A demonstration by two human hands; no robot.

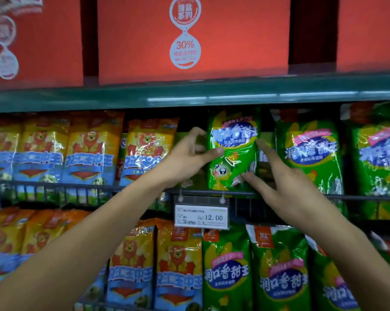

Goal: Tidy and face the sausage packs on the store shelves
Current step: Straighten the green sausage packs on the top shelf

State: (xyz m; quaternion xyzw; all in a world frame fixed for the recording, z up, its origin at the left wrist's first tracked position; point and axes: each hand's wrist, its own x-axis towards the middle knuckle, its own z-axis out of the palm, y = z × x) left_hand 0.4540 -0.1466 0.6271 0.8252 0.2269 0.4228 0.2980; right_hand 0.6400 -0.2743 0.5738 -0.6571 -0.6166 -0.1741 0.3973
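A green sausage pack (233, 151) stands upright on the middle shelf, behind the wire rail (77, 187). My left hand (189, 153) grips its left edge, thumb across the front and fingers curled behind. My right hand (286, 182) is at the pack's right side with fingers straight, the fingertips touching its right edge and lower corner. More green packs (308, 153) stand to the right, and yellow-and-blue lion packs (88, 151) fill the left of the same shelf.
A price tag reading 12.00 (202, 216) hangs from the rail below the held pack. The lower shelf holds yellow lion packs (178, 265) and green packs (227, 270). Red cartons (189, 37) sit on the green top shelf (189, 95).
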